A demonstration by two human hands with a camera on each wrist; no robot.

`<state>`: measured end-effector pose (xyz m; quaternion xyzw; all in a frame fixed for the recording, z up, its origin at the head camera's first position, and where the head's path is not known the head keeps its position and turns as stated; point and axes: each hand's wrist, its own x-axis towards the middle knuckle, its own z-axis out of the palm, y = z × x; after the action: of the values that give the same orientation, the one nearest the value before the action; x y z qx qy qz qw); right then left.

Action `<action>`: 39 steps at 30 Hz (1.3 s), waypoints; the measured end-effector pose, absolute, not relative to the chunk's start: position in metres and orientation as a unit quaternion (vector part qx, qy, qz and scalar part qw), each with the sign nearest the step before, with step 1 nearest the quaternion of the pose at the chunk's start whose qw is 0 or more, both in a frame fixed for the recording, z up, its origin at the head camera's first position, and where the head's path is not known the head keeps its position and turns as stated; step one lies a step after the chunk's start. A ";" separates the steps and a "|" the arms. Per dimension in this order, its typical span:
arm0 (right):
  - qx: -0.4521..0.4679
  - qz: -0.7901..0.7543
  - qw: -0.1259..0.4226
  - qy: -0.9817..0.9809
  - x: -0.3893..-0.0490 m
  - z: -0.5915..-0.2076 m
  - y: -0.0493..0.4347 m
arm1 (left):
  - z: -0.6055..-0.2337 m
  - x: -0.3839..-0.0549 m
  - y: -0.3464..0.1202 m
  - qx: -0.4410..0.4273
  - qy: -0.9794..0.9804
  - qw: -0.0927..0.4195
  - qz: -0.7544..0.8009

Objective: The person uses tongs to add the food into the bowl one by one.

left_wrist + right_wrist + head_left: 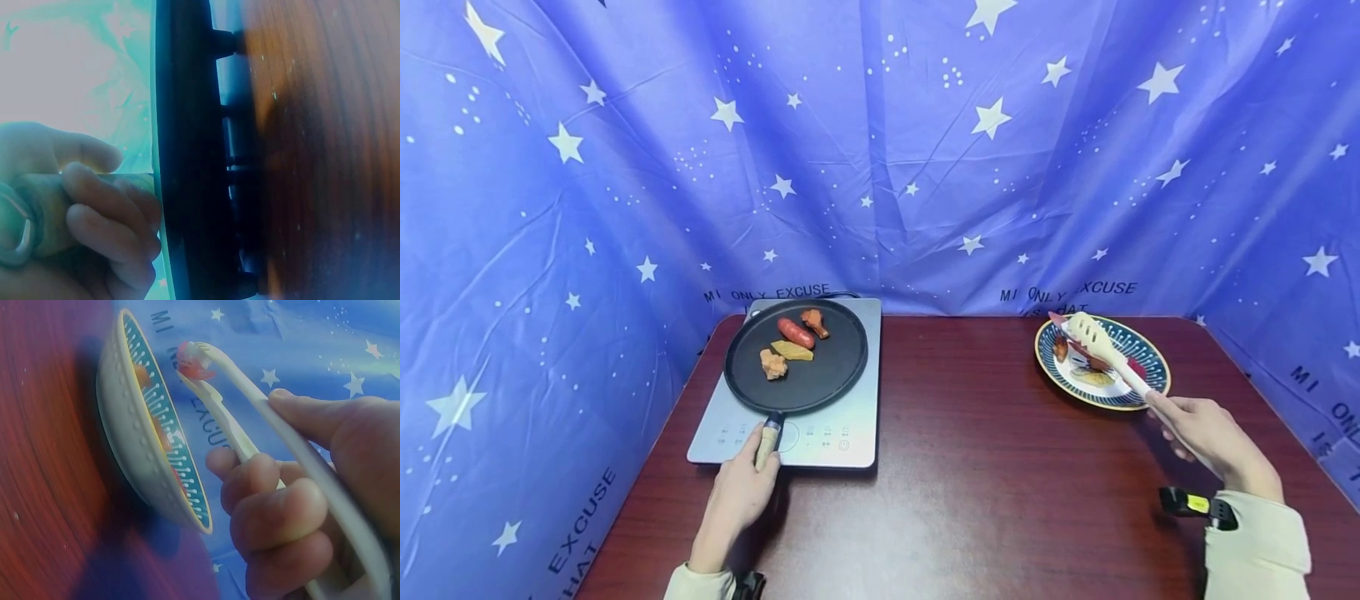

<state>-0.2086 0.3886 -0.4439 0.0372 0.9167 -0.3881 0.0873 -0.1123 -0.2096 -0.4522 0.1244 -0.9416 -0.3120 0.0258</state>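
The left hand [741,492] grips the handle [767,447], likely to steady the pan [831,379] on the cooker [867,425] just beyond, while the right hand [1217,437] squeezes tongs [1122,364] so their tips hold a red piece [195,365] above the plate [1060,385] beyond it.

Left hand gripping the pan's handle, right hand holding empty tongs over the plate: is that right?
Not quite: the tongs in the right hand aren't empty. The right wrist view shows them gripping a reddish piece. The rest stands.
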 end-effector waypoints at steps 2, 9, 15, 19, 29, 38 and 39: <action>0.031 -0.398 0.087 0.913 -0.210 -0.443 0.386 | -0.452 -0.112 -0.209 0.124 -0.941 0.028 -0.313; 0.012 -0.423 0.099 0.901 -0.213 -0.442 0.375 | -0.452 -0.112 -0.210 0.124 -0.941 0.029 -0.312; -0.006 -0.443 0.098 0.891 -0.213 -0.439 0.366 | -0.453 -0.112 -0.210 0.119 -0.943 0.033 -0.310; -0.019 -0.460 0.101 0.882 -0.214 -0.438 0.360 | -0.452 -0.112 -0.210 0.119 -0.943 0.033 -0.308; -0.030 -0.493 0.118 0.862 -0.220 -0.441 0.341 | -0.453 -0.113 -0.210 0.118 -0.944 0.033 -0.306; -0.033 -0.492 0.133 0.859 -0.226 -0.443 0.315 | -0.453 -0.113 -0.210 0.121 -0.942 0.026 -0.311; -0.036 -0.493 0.134 0.859 -0.226 -0.442 0.311 | -0.453 -0.113 -0.211 0.121 -0.943 0.027 -0.310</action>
<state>-0.2261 0.3114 -0.4418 -0.0364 0.8588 -0.4931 0.1338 -0.1131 -0.2105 -0.4530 0.1210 -0.9426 -0.3102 0.0268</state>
